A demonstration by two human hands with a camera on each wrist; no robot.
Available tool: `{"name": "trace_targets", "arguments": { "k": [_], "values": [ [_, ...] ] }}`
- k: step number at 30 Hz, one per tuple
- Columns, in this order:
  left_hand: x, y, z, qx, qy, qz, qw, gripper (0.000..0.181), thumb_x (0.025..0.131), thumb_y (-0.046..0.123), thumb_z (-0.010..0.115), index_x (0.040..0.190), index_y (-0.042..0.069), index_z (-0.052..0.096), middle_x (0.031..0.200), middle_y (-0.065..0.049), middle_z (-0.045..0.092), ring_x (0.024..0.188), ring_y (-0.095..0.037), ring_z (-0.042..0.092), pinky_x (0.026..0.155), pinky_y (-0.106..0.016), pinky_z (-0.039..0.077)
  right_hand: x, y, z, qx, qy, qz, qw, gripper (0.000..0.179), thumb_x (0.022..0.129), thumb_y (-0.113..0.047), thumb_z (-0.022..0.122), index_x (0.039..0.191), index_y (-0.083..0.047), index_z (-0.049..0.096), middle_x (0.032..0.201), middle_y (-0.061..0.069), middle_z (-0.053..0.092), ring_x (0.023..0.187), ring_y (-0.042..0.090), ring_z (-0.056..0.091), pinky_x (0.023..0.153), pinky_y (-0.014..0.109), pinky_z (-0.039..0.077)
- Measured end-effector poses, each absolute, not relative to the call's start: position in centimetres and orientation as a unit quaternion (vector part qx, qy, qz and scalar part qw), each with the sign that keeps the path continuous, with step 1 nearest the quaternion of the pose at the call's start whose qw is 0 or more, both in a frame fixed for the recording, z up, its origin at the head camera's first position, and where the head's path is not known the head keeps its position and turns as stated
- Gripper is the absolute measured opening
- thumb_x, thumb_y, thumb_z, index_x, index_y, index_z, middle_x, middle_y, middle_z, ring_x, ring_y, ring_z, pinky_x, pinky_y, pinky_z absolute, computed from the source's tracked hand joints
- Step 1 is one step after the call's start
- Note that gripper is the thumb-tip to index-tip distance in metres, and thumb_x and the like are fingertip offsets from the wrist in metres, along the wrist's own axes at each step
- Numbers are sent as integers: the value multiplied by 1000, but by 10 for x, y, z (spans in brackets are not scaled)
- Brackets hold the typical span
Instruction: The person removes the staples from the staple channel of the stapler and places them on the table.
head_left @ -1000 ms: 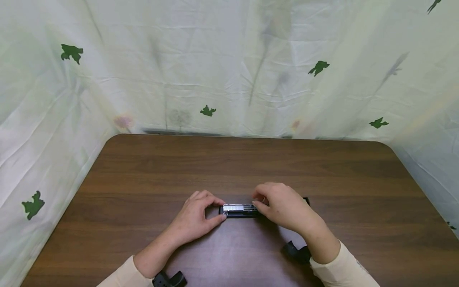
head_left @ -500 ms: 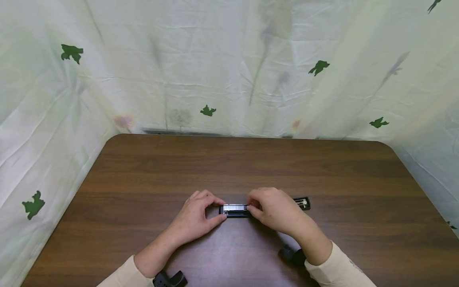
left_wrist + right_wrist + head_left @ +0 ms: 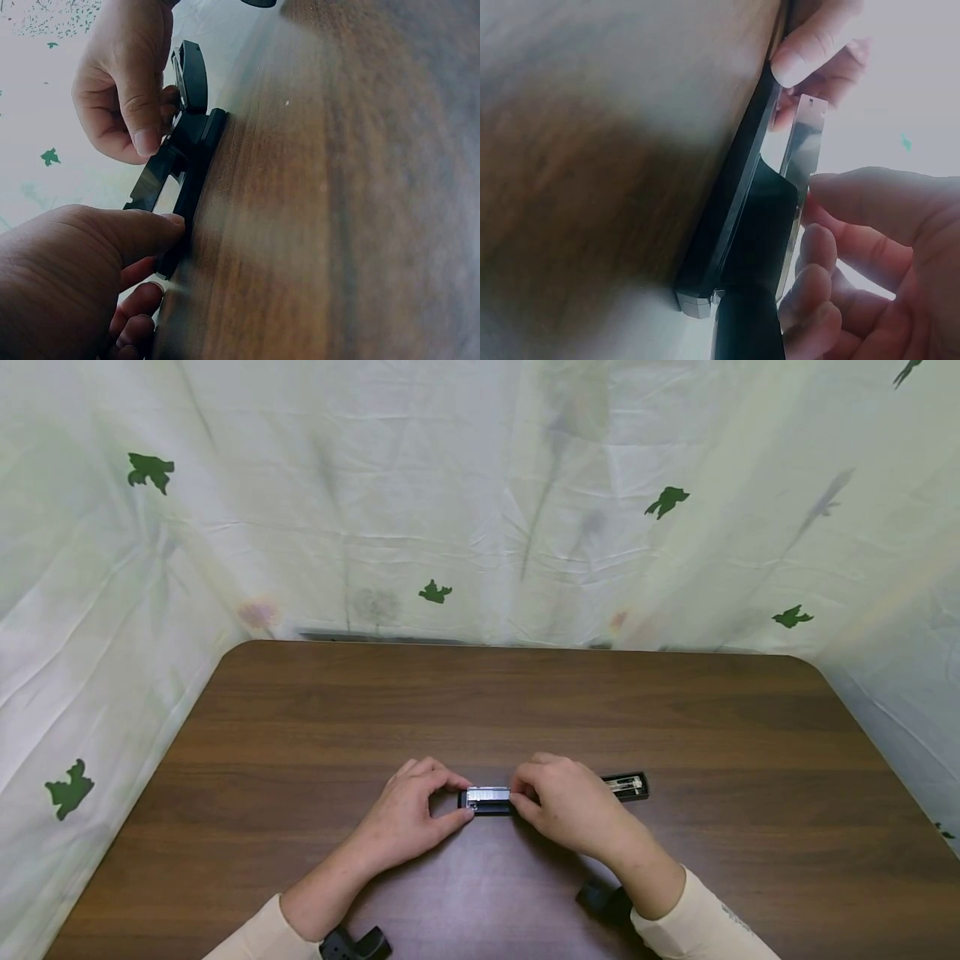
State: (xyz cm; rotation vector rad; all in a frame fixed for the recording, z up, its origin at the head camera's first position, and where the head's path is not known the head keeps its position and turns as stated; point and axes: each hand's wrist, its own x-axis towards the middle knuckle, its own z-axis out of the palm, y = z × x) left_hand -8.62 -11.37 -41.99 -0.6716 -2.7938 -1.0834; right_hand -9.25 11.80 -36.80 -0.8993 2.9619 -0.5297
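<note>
A black stapler (image 3: 491,808) lies lengthwise on the table, its top cover (image 3: 632,786) swung back to the right so the bright metal staple channel (image 3: 805,139) is bare. My left hand (image 3: 408,810) pinches the stapler's left end, thumb on the near side and index finger on the far side. Over the middle of the channel, my right hand (image 3: 573,802) has its thumb and curled fingers pinched at the metal rail. In the right wrist view its thumb tip meets the rail's edge, with the fingers behind. Whatever sits under those fingertips is hidden.
The brown wooden table (image 3: 360,710) has rounded far corners. Behind it and at both sides hangs a pale curtain (image 3: 480,510) with green leaf-like patches. A black wrist mount (image 3: 356,943) is on the left wrist and a similar one (image 3: 603,897) on the right.
My right hand has slid left along the staple channel, baring more of the swung-back cover on the right. The left hand and the stapler have stayed in place.
</note>
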Motion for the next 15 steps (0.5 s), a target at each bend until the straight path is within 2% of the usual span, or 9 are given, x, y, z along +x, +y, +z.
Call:
{"name": "trace_targets", "arguments": {
  "k": [5,15],
  "values": [
    [-87,-114,-421,-219,-909,-352,37,27,73,36,77,97,32,66,89,16,55,83,-7,45,74,-32,36,-91,117,-369,-277,947,-160,-16,12,81,-25,67,72,-27,61,68,-16,45,59,2,42,54,22,37],
    [-87,-113,-422,-219,-909,-352,39,27,73,36,77,98,32,66,89,17,55,82,-6,45,75,-32,36,-89,114,-369,-274,949,-158,-5,11,82,-25,66,72,-25,62,67,-15,44,59,2,42,53,23,37]
  ]
}}
